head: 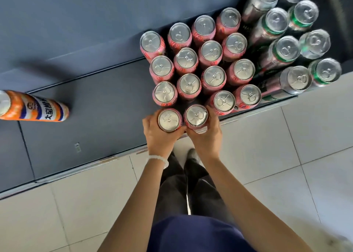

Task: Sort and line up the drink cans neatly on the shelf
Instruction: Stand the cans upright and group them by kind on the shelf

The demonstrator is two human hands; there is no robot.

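Two pink cans stand side by side at the front edge of the dark shelf (pixel 99 106), each wrapped by one hand. The left hand (pixel 156 135) curls its fingers round the left pink can (pixel 169 120), thumb at the front of the can; a white beaded bracelet (pixel 157 159) sits on that wrist. The right hand (pixel 205 135) grips the right pink can (pixel 196 115) the same way, and the two hands touch between the cans. Both cans are upright with their silver tops facing up.

Just behind them, a block of pink cans (pixel 200 66) stands packed tight in slanting rows running toward the back of the shelf. Beside that block, toward the right end of the shelf, a group of green cans (pixel 286 51) stands close together, reaching the back right corner. Far off near the left end of the shelf, well apart from the rest, an orange-and-white can (pixel 32 108) stands alone, partly cut off by the picture's left edge. Below the shelf's front edge lies a pale tiled floor (pixel 286 146), with the person's dark trousers (pixel 191 185) and a shoe (pixel 193 154) in view.
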